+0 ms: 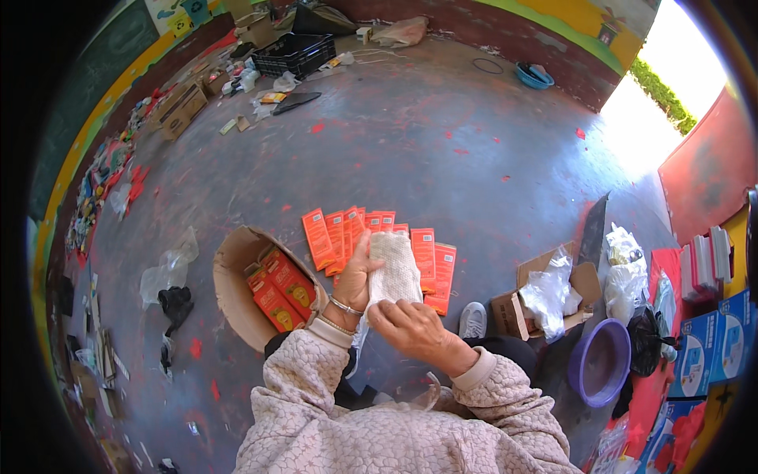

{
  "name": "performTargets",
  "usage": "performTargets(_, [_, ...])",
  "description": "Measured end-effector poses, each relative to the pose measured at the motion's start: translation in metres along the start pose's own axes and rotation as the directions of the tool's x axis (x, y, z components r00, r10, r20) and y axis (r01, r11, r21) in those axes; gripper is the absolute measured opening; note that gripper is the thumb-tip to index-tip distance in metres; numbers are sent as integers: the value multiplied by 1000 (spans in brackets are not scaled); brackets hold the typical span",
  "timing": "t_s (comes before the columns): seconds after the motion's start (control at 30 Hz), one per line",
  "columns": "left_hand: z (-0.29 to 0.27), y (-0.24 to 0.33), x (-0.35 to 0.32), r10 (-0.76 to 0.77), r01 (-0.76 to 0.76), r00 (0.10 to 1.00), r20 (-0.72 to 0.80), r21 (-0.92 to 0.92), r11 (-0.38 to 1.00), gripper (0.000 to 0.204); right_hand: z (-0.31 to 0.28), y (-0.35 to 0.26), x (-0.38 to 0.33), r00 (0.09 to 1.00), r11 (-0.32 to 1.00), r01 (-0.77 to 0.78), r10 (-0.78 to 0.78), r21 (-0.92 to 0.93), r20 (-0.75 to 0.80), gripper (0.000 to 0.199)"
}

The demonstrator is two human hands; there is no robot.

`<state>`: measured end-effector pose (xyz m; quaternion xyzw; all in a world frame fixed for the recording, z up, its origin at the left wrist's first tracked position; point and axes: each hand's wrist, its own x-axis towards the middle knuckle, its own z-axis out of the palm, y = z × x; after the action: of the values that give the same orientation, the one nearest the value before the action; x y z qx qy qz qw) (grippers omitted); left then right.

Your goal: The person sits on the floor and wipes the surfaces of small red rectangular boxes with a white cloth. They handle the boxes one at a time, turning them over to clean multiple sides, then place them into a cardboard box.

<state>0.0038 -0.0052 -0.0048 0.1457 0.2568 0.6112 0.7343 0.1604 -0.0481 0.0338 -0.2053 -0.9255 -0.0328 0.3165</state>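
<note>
A cream, coarse-textured flat oblong pad (395, 265), of cloth or mesh, is held up in front of me. My left hand (357, 272), with a bracelet on the wrist, grips its left edge with the thumb lying on top. At the pad's lower end, the curled fingers of my right hand (418, 328) pinch it. Just beyond my hands, several flat orange packets (444, 276) lie fanned out on the floor, partly hidden by the pad. To the left, an open cardboard box (241, 304) contains orange-red boxes (288, 284).
At my right stand a small carton with clear plastic bags (547, 288) and a purple basin (600, 363). Left of the cardboard box lie a clear bag (172, 267) and a black bag (175, 306). A black crate (294, 55) and litter line the far left wall.
</note>
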Motion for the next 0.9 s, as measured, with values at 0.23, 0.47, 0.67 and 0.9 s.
performTargets(0.23, [12, 0, -10, -73, 58, 986, 149, 107, 993, 82, -7, 43, 2, 943, 958, -282, 264, 61, 204, 23])
performTargets(0.47, [22, 0, -14, -285, 322, 916, 281, -95, 942, 78, 0, 83, 9, 767, 641, -612, 624, 463, 149, 20])
performTargets(0.67, [20, -1, -21, -189, 110, 947, 261, 289, 951, 90, 14, 100, -5, 524, 142, -778, 683, 611, 508, 33])
performTargets(0.9, [16, 12, -7, 69, -382, 914, 400, 790, 479, 90, 28, 90, 0, 493, -484, -618, 376, 620, 785, 42])
